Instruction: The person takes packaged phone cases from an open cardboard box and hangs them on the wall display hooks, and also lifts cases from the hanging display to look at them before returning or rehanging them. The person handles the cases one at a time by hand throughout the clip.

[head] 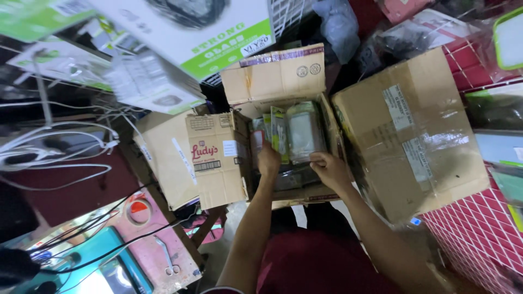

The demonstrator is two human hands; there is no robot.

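Cluttered stockroom; both hands in open box [283,81]: left hand [268,160] clamped on packet [280,133], right hand [328,169] curled on box's near edge, steadying.

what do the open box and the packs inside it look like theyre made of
Open box: brown corrugated cardboard, matte, judging by the creased, bent flaps. Packs inside: seemingly clear glossy plastic wrap over printed card, since light glints off them; contents unclear. Both the left hand and right hand reach in.
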